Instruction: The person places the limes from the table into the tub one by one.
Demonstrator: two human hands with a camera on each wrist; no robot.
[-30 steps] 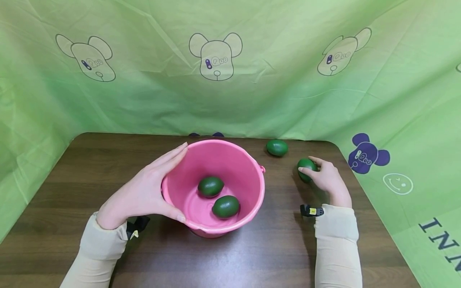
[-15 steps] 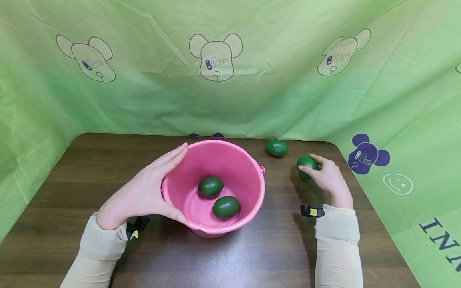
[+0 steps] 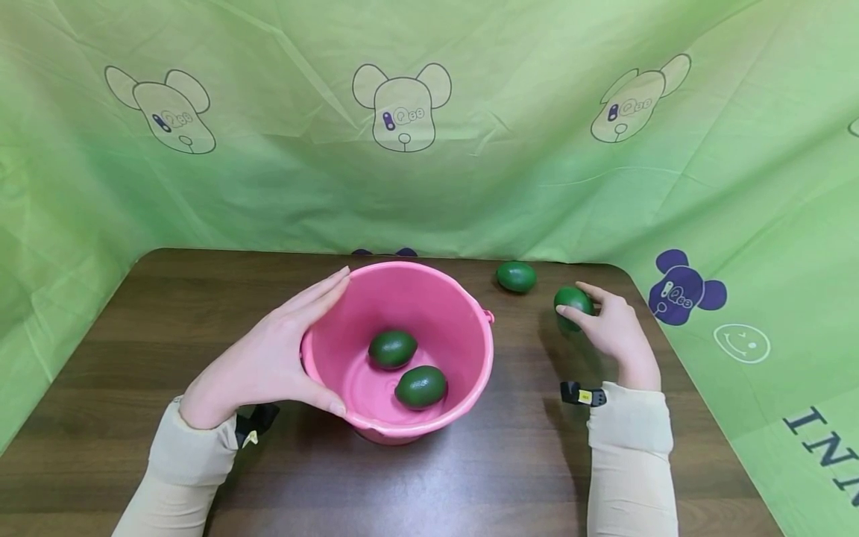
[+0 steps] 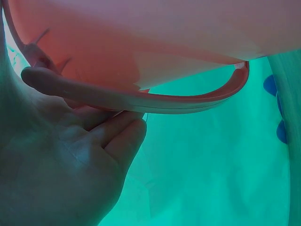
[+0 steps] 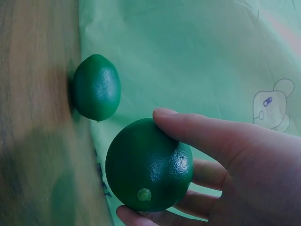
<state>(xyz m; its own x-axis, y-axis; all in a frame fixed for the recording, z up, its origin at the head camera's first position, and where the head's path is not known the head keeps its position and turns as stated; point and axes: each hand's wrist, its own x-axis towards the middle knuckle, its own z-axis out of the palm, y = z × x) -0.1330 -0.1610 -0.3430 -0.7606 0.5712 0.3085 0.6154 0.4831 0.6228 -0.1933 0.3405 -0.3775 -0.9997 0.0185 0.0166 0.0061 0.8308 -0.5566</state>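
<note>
A pink bucket [image 3: 403, 291] stands on the wooden table, tilted toward the head camera, with two green limes inside: one lime [image 3: 392, 349] lies farther back and another lime [image 3: 420, 386] nearer. My left hand [image 3: 275, 354] grips the bucket's left side, thumb along the near rim and fingers at the far rim. In the left wrist view the bucket's handle [image 4: 183, 104] passes in front of those fingers. At the right, my right hand [image 3: 614, 328] pinches a lime [image 5: 146, 165] between thumb and fingers, close over the table. Some of its fingers are partly hidden behind the lime.
One more lime [image 3: 516, 277] lies near the table's back edge, between the bucket and my right hand. Green printed cloth [image 3: 403, 194] hangs behind the table [image 3: 483, 477] and along its sides.
My right hand has shifted slightly up and away in the head view, carrying the lime with it. The left hand and bucket hold still.
</note>
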